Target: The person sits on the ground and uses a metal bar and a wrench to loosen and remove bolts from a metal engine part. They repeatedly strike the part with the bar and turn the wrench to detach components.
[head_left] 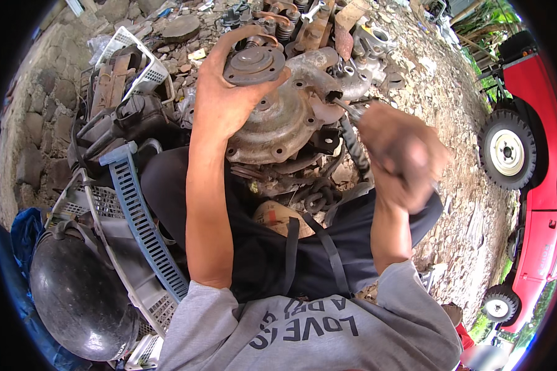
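Observation:
My left hand [223,99] is wrapped round a dark round metal flange [254,63], its fingers along the far left rim and its thumb at the right. Under it lies a large greyish metal casting [278,127] with bolt holes round its edge, resting between my legs. My right hand [402,154], smeared by motion, is closed on a tool whose thin metal shaft [348,107] sticks out toward the left. The shaft reaches the dark opening at the casting's right side. My fist hides the tool's handle, so its exact kind cannot be told.
Coil springs [283,28], a wrench [314,10] and a light metal housing [372,42] lie beyond the casting. At left stand a white plastic basket [143,68], a blue slotted crate edge [145,216] and a black helmet [80,297]. A red vehicle [541,117] is far right.

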A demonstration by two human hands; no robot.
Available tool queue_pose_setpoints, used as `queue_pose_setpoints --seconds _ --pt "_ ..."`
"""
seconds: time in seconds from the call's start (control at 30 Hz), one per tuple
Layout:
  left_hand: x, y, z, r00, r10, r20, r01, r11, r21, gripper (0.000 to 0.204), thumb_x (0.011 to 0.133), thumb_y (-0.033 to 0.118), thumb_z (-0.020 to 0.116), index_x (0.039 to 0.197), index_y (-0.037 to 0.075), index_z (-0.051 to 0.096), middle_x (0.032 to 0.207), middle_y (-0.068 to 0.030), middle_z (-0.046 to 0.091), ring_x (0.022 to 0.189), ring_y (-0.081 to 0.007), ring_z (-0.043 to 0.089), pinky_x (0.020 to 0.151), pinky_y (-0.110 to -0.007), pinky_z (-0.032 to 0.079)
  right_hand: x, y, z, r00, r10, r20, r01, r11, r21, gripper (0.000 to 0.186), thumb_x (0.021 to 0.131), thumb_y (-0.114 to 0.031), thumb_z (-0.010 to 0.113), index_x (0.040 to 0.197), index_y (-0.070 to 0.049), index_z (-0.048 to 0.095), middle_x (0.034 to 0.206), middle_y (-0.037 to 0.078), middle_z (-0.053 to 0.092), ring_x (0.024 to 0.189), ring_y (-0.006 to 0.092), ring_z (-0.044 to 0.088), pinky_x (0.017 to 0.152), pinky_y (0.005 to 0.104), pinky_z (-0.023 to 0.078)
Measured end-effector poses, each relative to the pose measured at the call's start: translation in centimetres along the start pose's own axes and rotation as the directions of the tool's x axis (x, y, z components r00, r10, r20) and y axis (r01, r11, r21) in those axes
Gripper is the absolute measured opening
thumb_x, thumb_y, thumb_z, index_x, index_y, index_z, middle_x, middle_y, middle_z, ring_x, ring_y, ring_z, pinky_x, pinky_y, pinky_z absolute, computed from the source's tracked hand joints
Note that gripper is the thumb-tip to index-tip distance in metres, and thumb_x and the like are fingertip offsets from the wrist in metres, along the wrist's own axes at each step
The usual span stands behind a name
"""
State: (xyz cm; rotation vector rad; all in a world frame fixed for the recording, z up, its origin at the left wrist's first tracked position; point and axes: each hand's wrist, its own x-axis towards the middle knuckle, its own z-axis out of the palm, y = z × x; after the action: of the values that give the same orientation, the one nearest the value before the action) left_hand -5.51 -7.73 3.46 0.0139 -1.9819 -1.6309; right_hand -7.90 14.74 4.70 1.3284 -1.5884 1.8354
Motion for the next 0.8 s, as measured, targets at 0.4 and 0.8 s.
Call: queue_pose_setpoints --seconds 0.4,0.8 --pt "0.4 0.0 -0.1 1.0 0.025 -0.001 -0.025 1.0 -0.004 0.061 0.069 0.005 0.086 0.125 0.006 0.061 0.104 -0.008 0.07 0.096 -0.0144 0.066 0.087 -0.029 0.052 1.4 1.2 -0.3 0.998 -0.007 0.066 0.002 0.997 0.073 0.034 0.094 -0.015 0.051 0.064 0.002 0.055 0.057 0.006 0.056 0.05 0.0165 0.054 0.048 0.0284 0.039" --pt "1.1 0.0 -0.3 0.987 -0.157 -0.017 0.152 0.972 -0.179 0.061 0.066 0.003 0.087 0.122 0.003 0.062 0.107 -0.0107 0.071 0.097 -0.0171 0.067 0.089 -0.031 0.053 1.9 2.8 1.6 0.977 -0.114 0.183 0.126 0.991 -0.055 0.024 0.081 0.0 0.061 0.06 0.001 0.049 0.056 0.011 0.048 0.046 0.0271 0.046 0.045 0.0362 0.035"
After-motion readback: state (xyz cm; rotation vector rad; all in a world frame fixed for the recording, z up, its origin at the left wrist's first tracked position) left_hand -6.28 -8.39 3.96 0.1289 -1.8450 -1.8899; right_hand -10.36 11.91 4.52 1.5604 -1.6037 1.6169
